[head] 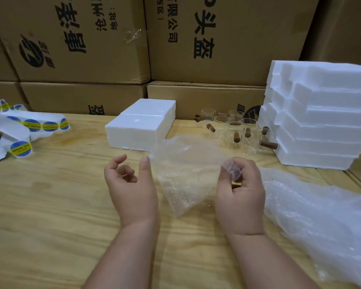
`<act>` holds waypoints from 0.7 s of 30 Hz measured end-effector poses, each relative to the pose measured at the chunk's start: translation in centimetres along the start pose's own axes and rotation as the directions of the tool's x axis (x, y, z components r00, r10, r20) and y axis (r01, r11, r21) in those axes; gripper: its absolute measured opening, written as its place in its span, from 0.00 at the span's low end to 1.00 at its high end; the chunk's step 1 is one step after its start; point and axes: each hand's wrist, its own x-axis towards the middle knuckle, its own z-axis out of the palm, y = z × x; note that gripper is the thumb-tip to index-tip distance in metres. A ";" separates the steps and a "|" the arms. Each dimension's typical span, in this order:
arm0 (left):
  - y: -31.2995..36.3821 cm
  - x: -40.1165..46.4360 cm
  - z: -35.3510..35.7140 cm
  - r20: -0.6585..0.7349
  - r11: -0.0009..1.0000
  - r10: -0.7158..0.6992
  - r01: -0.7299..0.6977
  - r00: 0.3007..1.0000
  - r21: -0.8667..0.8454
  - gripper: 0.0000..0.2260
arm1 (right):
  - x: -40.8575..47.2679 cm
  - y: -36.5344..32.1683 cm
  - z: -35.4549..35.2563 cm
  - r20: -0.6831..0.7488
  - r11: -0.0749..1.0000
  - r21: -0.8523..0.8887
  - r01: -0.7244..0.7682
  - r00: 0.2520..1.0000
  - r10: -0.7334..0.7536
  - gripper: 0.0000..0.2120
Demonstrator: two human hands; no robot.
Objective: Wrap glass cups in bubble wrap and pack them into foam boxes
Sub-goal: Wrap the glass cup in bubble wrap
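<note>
A sheet of bubble wrap (183, 174) is lifted off the wooden table between my hands. My right hand (241, 190) pinches a bunched corner of it near its fingertips. My left hand (131, 184) hovers beside the sheet's left edge, palm up, fingers loosely curled, its thumb at the edge of the wrap and holding nothing. Several glass cups (236, 132) with brown wooden handles stand at the back, right of centre. A closed white foam box (142, 124) lies behind my left hand. A tall stack of foam boxes (321, 115) stands at the right.
A loose heap of bubble wrap (321, 222) spreads over the table's right side. Strips of round blue-and-yellow stickers (21, 130) lie at the far left. Large cardboard cartons (81, 38) wall off the back of the wooden table (50, 205).
</note>
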 end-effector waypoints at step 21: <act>0.8 -1.8 1.1 0.465 0.954 -0.300 0.252 0.833 0.165 0.06 | -1.0 -0.4 0.5 0.514 0.981 -0.077 0.178 0.850 -0.114 0.12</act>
